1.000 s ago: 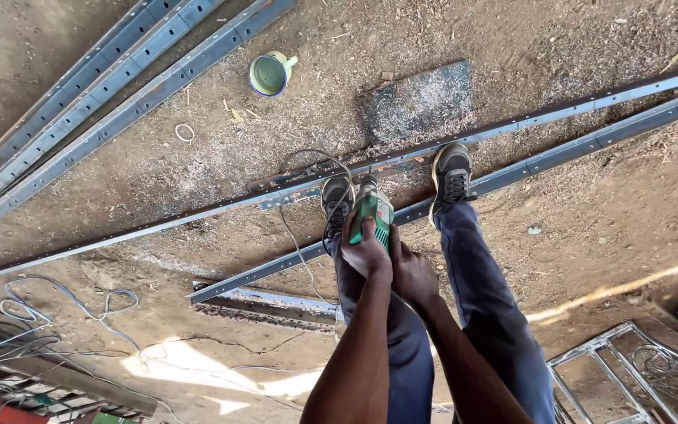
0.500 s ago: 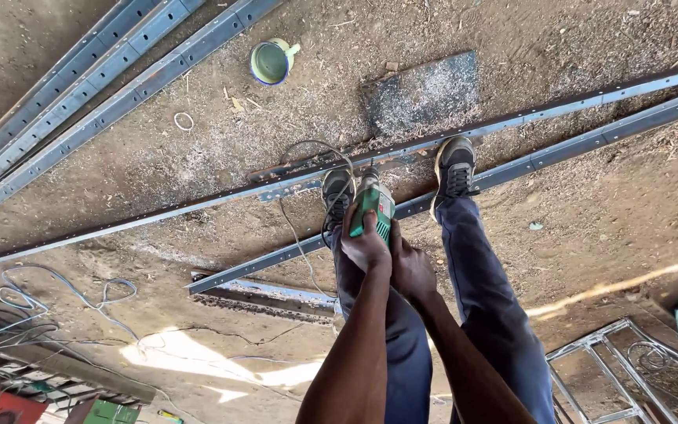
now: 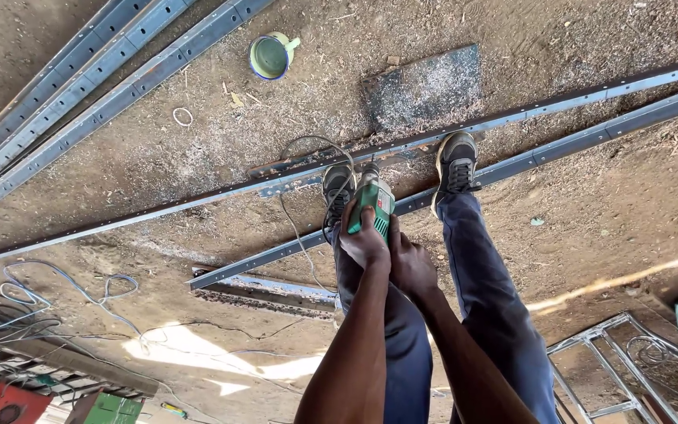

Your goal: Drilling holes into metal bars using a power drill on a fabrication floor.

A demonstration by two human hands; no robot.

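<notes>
Over grey steel rails, left hand and right hand clasping green power tool, red-labelled side

Left hand and right hand clasped together, arms extended downward

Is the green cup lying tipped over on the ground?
No, the cup stands upright on the dirt, its open mouth facing up.
</notes>
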